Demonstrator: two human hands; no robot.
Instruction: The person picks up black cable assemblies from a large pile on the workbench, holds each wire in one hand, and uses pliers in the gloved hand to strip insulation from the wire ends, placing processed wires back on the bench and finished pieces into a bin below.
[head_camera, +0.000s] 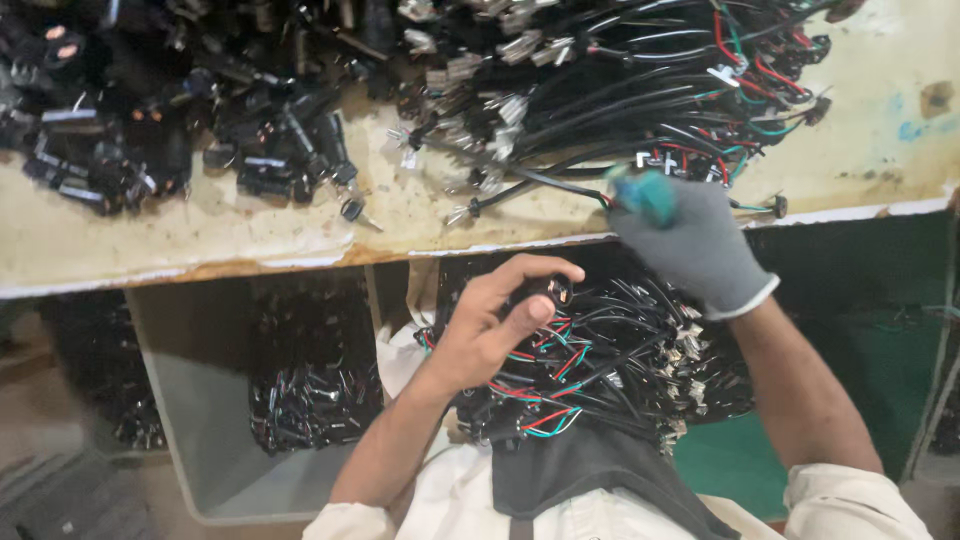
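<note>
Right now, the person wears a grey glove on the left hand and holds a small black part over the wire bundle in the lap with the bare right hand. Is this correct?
Not quite: the hands are swapped. In the head view the grey glove is on the right hand, up at the table edge. The bare left hand holds the small black part over the wire bundle in the lap.

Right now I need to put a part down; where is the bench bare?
Bare patches on the worn cream benchtop: the front-left strip below the black connector heap, and the far-right corner past the black wire harness bundle. The middle and back are crowded, as is the lap pile.
</note>
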